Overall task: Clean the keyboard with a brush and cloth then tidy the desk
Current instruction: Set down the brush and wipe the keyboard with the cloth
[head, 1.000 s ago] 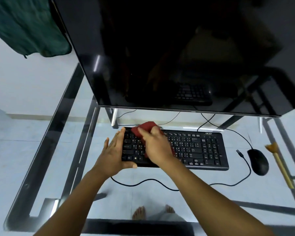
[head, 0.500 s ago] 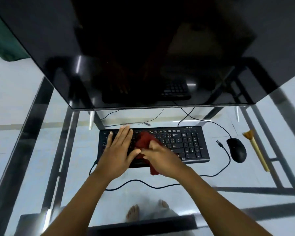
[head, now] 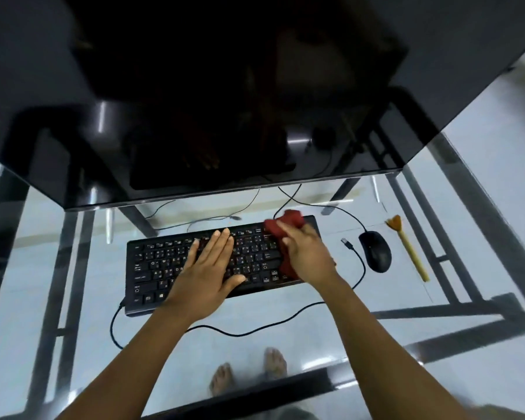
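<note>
Right hand clutches crumpled red cloth | black keyboard

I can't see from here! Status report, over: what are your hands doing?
Left hand flat on keyboard, steadying. Right hand wiping right end with red cloth. Brush idle beside mouse. Nothing blocking.

A glass desk on a dark metal frame carries everything. The black keyboard lies flat on the glass, and I take my bearings from it. Behind it stands the dark monitor. Right of the keyboard, near it, sits a black mouse, and just beyond the mouse lies a yellow brush, bristles pointing away. A loose plug rests between keyboard and mouse. A black cable loops across the glass in front of the keyboard.
</note>
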`<state>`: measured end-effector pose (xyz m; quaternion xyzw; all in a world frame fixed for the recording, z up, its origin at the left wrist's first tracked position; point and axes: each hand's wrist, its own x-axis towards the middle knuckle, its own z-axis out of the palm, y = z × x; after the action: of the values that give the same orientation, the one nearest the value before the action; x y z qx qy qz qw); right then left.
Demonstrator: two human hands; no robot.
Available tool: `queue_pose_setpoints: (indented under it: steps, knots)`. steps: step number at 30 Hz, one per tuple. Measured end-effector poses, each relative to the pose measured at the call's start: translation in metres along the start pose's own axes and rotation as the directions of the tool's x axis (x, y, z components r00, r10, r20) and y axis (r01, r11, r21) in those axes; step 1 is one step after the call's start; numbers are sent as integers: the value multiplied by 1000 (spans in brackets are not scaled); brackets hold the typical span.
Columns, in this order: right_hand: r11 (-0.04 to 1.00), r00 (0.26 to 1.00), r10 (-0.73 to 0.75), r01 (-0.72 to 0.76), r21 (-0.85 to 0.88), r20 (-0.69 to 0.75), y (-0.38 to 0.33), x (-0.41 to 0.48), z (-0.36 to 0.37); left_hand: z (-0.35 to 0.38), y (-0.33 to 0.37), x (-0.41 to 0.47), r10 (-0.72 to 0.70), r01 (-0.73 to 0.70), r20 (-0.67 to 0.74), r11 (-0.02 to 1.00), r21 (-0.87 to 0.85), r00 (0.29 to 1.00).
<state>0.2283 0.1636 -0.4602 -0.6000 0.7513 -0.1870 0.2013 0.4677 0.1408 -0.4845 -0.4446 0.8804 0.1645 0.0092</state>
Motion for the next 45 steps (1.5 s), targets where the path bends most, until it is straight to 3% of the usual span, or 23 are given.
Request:
queue_pose_setpoints:
  steps: [2,3,5,8,9,11,13,14,16,19,21,23,25,28,30,34,35,37,39,40,43,45]
  knots:
    - [985,980,172,-173,-3,-101,2,-1,1,2,-4,-1,5,-5,3,999,41,1000]
    - [985,982,165,-168,-28,-95,-7,-6,5,4,-4,-2,3,-3,-1,999,47,1000]
    - [997,1000,-19,19,-71,3,-24,-22,18,7,-2,-2,6,-5,-14,999,51,1000]
    - [927,930,-338,356,-120,144,-24,-38,23,9,-3,-3,14,-13,-34,999,50,999]
    - [929,938,-327,342,-142,118,-15,-31,18,8,-4,-3,19,-17,-34,999,48,999]
    - [977,991,-135,130,-169,-20,2,-17,2,7,-5,-3,24,-22,-39,999,46,999]
    - [986,995,57,-69,-153,-82,8,-14,-5,6,-4,-3,24,-21,-46,999,49,999]
    - [988,996,56,-64,-137,-66,3,-16,-1,7,-4,-3,20,-18,-44,998,57,999]
    - [988,992,-115,119,-95,43,-16,-32,13,8,-3,-2,11,-8,-35,998,67,999]
    - [897,892,-401,429,-109,206,-21,-57,24,8,-5,-2,22,-21,-8,997,74,1000]
    - [933,930,-321,343,-107,180,-6,-48,13,6,-6,-2,24,-23,-6,997,68,1000]
    - [984,987,-154,157,-82,45,13,-37,3,5,-5,-2,26,-24,-31,999,49,999]
    - [988,991,-127,122,-98,-43,12,-39,6,5,-4,-2,17,-16,-38,999,42,999]
    - [942,942,-311,324,-93,130,-15,-60,22,6,-4,-2,7,-7,-12,998,57,1000]
    - [903,908,-386,408,-136,166,-17,-66,26,7,-5,-1,24,-23,-8,998,65,1000]
    - [986,998,-55,54,-157,-4,4,-45,16,7,-6,-2,19,-18,-26,999,38,999]
    - [986,999,-39,36,-162,-11,4,-43,15,7,-5,-2,12,-12,-17,999,37,1000]
    - [982,986,-129,142,-126,108,-9,-47,15,4,-2,-2,-6,6,-6,1000,6,1000]
    - [976,944,-212,216,12,252,-25,-53,10,0,4,0,-20,19,-35,999,-46,999]
    - [979,948,-201,185,86,246,-29,-51,3,-3,8,2,-32,29,-37,996,-87,999]
    - [987,997,-70,73,146,-29,-21,-26,-11,-11,21,7,-49,40,-64,990,-135,997]
    - [990,986,-142,142,0,-90,-14,-11,-16,-11,28,11,-10,2,-67,992,-129,998]
